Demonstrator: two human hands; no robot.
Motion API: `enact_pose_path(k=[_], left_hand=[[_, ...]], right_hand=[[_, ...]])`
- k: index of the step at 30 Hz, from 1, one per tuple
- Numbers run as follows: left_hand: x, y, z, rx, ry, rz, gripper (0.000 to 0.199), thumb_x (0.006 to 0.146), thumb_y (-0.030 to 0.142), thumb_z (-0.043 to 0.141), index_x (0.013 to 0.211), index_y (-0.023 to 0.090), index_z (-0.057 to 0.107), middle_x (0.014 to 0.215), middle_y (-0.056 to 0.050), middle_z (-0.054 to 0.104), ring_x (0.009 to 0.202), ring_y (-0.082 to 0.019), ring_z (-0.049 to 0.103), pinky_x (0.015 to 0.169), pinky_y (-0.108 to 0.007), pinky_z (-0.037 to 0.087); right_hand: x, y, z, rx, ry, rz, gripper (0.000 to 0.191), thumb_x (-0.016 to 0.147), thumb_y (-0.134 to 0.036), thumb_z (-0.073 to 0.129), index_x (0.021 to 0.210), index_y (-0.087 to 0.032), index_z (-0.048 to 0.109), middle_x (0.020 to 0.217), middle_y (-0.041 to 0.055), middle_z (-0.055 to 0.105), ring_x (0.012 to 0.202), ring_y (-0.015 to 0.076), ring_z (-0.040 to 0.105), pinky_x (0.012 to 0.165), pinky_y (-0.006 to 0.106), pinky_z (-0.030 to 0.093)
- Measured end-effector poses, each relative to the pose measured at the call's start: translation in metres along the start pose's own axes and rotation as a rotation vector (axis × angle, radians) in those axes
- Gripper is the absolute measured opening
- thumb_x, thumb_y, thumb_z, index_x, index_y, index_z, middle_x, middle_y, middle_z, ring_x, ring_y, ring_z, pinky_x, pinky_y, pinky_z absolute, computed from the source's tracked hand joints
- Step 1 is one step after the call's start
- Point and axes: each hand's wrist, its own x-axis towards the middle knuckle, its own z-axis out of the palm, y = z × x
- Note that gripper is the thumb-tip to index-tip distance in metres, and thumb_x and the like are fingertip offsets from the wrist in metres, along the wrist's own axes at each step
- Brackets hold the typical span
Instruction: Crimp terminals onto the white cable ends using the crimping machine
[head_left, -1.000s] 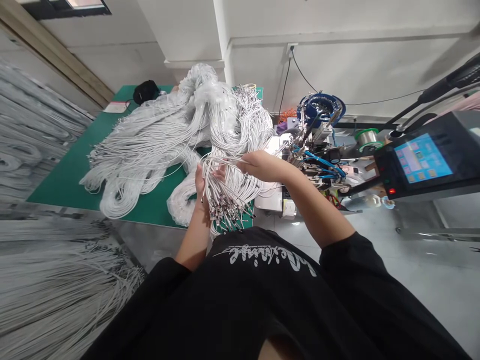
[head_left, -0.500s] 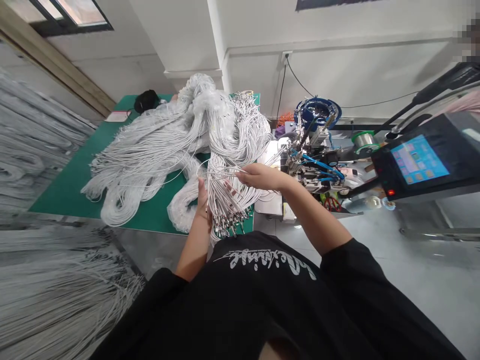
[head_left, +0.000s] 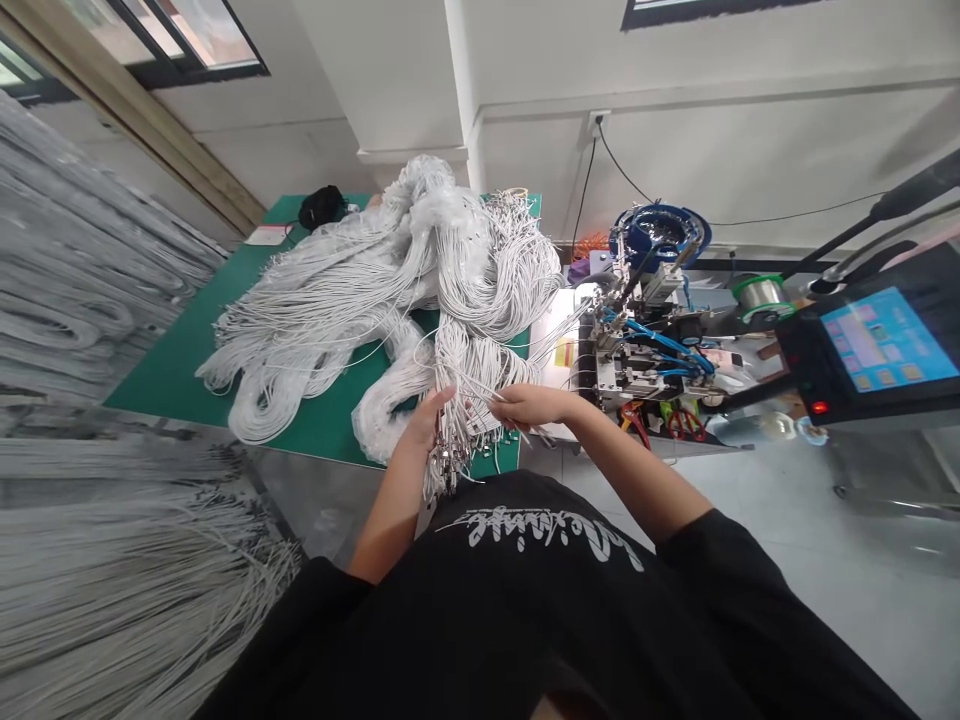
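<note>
A bundle of white cables (head_left: 452, 352) with metal-tipped ends (head_left: 448, 462) hangs at the front edge of the green table (head_left: 169, 375). My left hand (head_left: 424, 424) is closed around the bundle from its left side, thumb up, the other fingers mostly hidden behind the cables. On the other side, my right hand (head_left: 534, 404) pinches a few cables, whose loose ends stick out below its fingers. Beyond both hands lies a large heap of cables (head_left: 330, 285), partly wrapped in clear plastic (head_left: 450, 215).
To the right stands a machine (head_left: 645, 330) with a blue bowl (head_left: 660, 232), a wire spool (head_left: 761, 298) and a lit screen (head_left: 889, 338). Red-handled scissors (head_left: 686, 424) lie by its front. More cables hang (head_left: 90, 260) at the left.
My right hand has come down closer to my body, with cable ends now showing beneath it. My left hand stays at the bundle. The camera view has shifted slightly left.
</note>
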Motion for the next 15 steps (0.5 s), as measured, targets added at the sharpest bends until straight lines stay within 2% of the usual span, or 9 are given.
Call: enact_pose_path(k=[2,4,9,12,15], left_hand=[[0.003,-0.002,-0.003,0.032,-0.004,-0.010,0.058,0.073,0.037,0.069,0.123,0.014,0.052,0.089,-0.009,0.071,0.085,-0.028,0.068,0.082,-0.041,0.054],[0.004,-0.003,-0.005,0.044,-0.008,-0.029,0.057,0.071,0.036,0.070,0.121,0.013,0.053,0.086,-0.009,0.071,0.083,-0.028,0.068,0.080,-0.041,0.054],[0.006,-0.002,-0.005,0.018,0.013,-0.117,0.052,0.080,0.052,0.054,0.114,0.013,0.059,0.080,-0.010,0.071,0.080,-0.029,0.068,0.072,-0.040,0.055],[0.008,-0.001,-0.005,-0.010,-0.018,-0.088,0.055,0.082,0.054,0.046,0.117,0.013,0.057,0.083,-0.010,0.070,0.080,-0.028,0.067,0.070,-0.039,0.055],[0.008,-0.001,-0.003,-0.016,-0.037,-0.056,0.065,0.082,0.062,0.042,0.121,0.011,0.053,0.086,-0.011,0.069,0.080,-0.028,0.066,0.069,-0.038,0.054]], right_hand=[[0.004,0.006,0.002,0.143,-0.070,-0.026,0.044,0.093,-0.043,0.036,0.064,-0.014,0.051,0.057,-0.0010,0.050,0.049,0.0079,0.042,0.056,0.024,0.038],[0.006,0.011,0.002,0.261,-0.076,-0.047,0.039,0.092,-0.040,0.039,0.067,-0.013,0.052,0.060,-0.0004,0.053,0.050,0.0075,0.044,0.056,0.023,0.039],[0.009,0.014,0.005,0.429,-0.049,-0.051,0.030,0.089,-0.034,0.046,0.068,-0.013,0.053,0.063,0.0000,0.056,0.052,0.0075,0.048,0.055,0.022,0.040],[0.013,0.014,0.009,0.486,-0.028,-0.025,0.024,0.085,-0.030,0.051,0.068,-0.013,0.053,0.060,-0.0014,0.055,0.052,0.0074,0.048,0.053,0.021,0.039],[0.019,0.013,0.015,0.591,-0.008,-0.007,0.010,0.080,-0.023,0.054,0.077,-0.014,0.053,0.059,-0.0032,0.055,0.051,0.0076,0.049,0.050,0.020,0.038]])
